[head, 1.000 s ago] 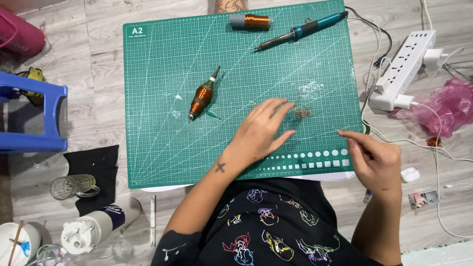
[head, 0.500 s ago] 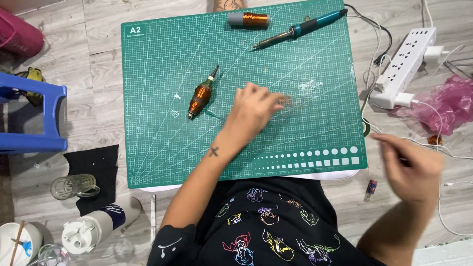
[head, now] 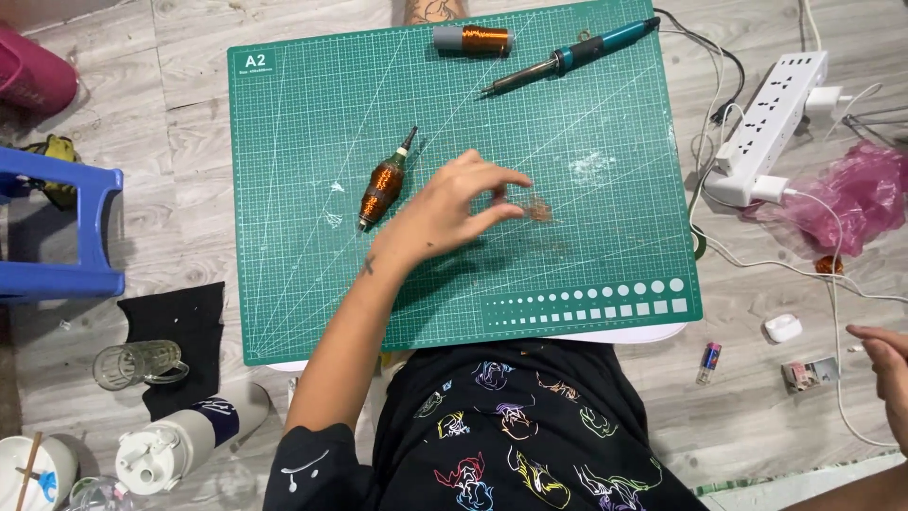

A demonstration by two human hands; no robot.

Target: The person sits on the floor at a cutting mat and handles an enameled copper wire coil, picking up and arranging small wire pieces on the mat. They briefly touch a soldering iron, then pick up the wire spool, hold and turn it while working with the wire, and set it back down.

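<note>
At the far left a blue plastic stool stands on the grey floor, with a clear glass mug lying on a black cloth nearer in, and a white bottle on its side at the near left. A green cutting mat covers a small table in the middle. On its left half lies a copper-wound coil with a dark pointed tip, tilted, just left of the left hand. That hand hovers low over the mat's centre, fingers loosely spread and curled, thumb and forefinger reaching toward a small tangle of copper wire that rests on the mat just beside the fingertips; whether they touch it cannot be told, and the hand pinches nothing. At the far edge of the mat a spool of copper wire lies on its side, and right of it a teal-handled soldering iron lies aslant, tip pointing left. Off the mat to the right a white power strip sits on the floor, with a pink plastic bag beyond it. Nearer are a white earbud case and a small vial. The right hand is at the right edge, well apart from the mat, partly cut off; its grip cannot be told.
</note>
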